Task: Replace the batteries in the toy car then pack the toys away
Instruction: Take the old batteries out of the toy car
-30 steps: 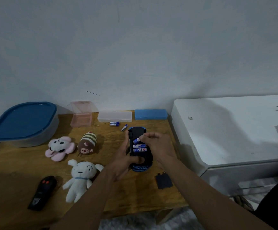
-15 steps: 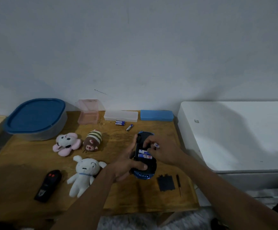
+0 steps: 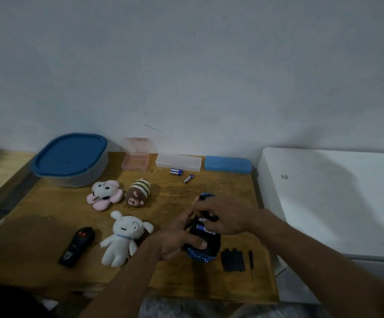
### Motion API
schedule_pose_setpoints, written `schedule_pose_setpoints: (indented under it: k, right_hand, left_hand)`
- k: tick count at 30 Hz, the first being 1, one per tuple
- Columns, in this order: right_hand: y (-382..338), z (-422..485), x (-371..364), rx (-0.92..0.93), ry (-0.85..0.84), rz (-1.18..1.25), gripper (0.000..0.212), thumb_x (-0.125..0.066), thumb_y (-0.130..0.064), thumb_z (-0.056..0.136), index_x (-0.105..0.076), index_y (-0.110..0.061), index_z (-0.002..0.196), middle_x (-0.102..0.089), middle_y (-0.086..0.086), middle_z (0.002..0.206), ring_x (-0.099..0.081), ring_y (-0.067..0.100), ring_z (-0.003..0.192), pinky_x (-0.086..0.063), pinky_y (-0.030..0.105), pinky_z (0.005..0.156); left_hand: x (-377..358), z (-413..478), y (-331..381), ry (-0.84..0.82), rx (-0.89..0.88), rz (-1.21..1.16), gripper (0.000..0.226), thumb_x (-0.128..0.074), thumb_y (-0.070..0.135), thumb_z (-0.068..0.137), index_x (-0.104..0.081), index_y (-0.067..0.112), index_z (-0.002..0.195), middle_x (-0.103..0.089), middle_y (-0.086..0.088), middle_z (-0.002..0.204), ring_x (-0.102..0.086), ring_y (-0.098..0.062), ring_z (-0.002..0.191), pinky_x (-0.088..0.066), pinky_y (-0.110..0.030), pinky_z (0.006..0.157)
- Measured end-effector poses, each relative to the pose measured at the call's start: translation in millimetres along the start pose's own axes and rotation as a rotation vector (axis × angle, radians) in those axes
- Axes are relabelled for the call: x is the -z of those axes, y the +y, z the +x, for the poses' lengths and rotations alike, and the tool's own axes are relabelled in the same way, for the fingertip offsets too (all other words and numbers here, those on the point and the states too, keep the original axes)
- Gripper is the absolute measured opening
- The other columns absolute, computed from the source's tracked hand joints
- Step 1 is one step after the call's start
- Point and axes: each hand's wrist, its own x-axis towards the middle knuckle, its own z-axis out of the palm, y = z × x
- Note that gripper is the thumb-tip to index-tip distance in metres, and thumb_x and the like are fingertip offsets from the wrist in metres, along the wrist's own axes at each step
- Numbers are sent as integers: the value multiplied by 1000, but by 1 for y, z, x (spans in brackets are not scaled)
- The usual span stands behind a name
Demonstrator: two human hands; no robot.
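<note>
Blue plastic, belly-up in the head view: the toy car (image 3: 206,251) sits on the wooden table (image 3: 49,214) towards its right front corner. The left hand (image 3: 175,237) clamps its flank, thumb over the nose, and the right hand (image 3: 225,216) curls over the open bay, pinching a battery (image 3: 201,219). Looks a light, hard, slick shell, so grip the sides

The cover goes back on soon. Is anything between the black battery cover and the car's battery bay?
Nothing lies on the table between the battery cover and the toy car beside it. The right hand, pinching a battery, hovers over the open bay, and the left hand holds the car.
</note>
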Motion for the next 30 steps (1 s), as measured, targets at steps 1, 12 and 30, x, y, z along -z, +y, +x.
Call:
schedule_pose_setpoints:
  k: [1, 12, 30]
  right_hand:
    - [1, -1, 0, 5, 23, 36, 28, -55, -25, 89, -36, -45, 88, -45, -20, 85, -45, -4, 75, -36, 18, 69]
    - [-5, -6, -8, -572, 694, 1374, 8, -55, -15, 88, -54, -12, 81, -52, 5, 72, -49, 14, 60, -41, 26, 50]
    - [-32, 3, -19, -990, 661, 874, 26, -60, -21, 90, -55, -11, 67, -54, 0, 63, -47, 8, 51, -32, 15, 37]
  left_hand:
    - [0, 0, -1, 3, -5, 9, 112, -71, -18, 66, -27, 47, 146, -47, -7, 144, -52, -30, 127, -42, -56, 105]
    - [-2, 1, 1, 144, -84, -24, 114, -61, -24, 73, -14, 48, 148, -61, -1, 129, -59, -29, 118, -45, -52, 104]
    - [2, 34, -18, 353, -299, 75, 124, -74, -13, 66, -9, 56, 145, -64, 10, 126, -59, -22, 120, -47, -55, 101]
